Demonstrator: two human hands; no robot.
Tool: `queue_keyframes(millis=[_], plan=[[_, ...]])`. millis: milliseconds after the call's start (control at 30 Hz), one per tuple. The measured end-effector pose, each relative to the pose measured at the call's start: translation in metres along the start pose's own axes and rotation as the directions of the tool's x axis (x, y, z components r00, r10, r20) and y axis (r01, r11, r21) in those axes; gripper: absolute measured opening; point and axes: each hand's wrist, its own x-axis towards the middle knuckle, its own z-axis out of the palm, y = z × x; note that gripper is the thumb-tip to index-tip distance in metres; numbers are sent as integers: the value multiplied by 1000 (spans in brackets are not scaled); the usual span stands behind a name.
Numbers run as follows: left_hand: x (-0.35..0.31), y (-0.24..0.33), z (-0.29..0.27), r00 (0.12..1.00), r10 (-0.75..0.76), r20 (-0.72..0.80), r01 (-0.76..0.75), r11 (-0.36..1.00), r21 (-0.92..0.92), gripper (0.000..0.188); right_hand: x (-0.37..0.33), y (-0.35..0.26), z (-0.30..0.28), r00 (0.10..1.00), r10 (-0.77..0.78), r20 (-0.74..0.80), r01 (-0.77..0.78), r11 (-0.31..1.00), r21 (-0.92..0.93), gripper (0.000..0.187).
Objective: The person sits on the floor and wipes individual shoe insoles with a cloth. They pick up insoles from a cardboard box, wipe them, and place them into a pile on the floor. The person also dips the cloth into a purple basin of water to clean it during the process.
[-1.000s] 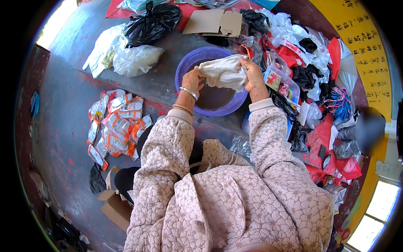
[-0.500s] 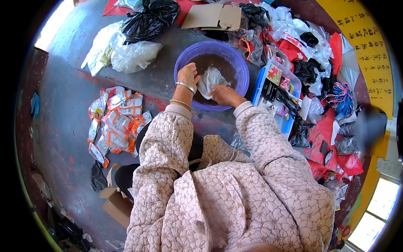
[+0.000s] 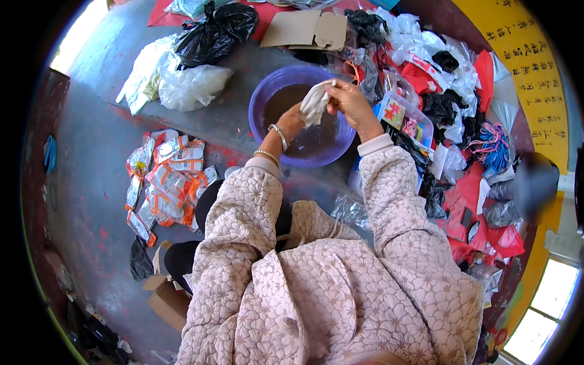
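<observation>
A wet white cloth (image 3: 314,103) is bunched between my two hands, held up over a purple basin (image 3: 260,125). Murky brown water (image 3: 283,103) fills the lower part of the basin. My left hand (image 3: 293,120), with a silver bangle and a beaded bracelet at the wrist, grips the cloth's lower left side. At its upper right end, my right hand (image 3: 351,104) pinches it with fingers closed. Both hands are above the water.
Orange-and-white packets (image 3: 170,182) lie heaped at the left. A plastic bin of small items (image 3: 420,115) stands right of the basin, beside piled bags and a cord bundle (image 3: 491,146). Behind are a cardboard piece (image 3: 304,29), a black bag (image 3: 216,33) and clear bags (image 3: 191,85).
The cloth has been lifted out of the water. My right hand has risen up and to the right with it, and my left hand has come onto the cloth.
</observation>
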Motion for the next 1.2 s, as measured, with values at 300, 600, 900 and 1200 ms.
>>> queue_keyframes(millis=[300, 600, 900, 1200], plan=[[25, -17, -1, 979, 86, 186, 117, 506, -854, 42, -3, -21, 24, 975, 99, -196, 19, 853, 522, 21], [46, -45, -5, 989, 136, 66, -4, 461, -887, 24, -11, 32, 101, 871, -358, -336, -68, 589, -805, 33], [19, -16, 15, 972, 186, 142, 1, 602, -798, 35, 45, 50, 19, 876, -407, -258, 144, 732, -666, 28], [25, -40, -8, 901, 338, 271, 106, 433, -895, 46, -2, 48, 83, 873, -409, -264, 199, 796, -572, 42]])
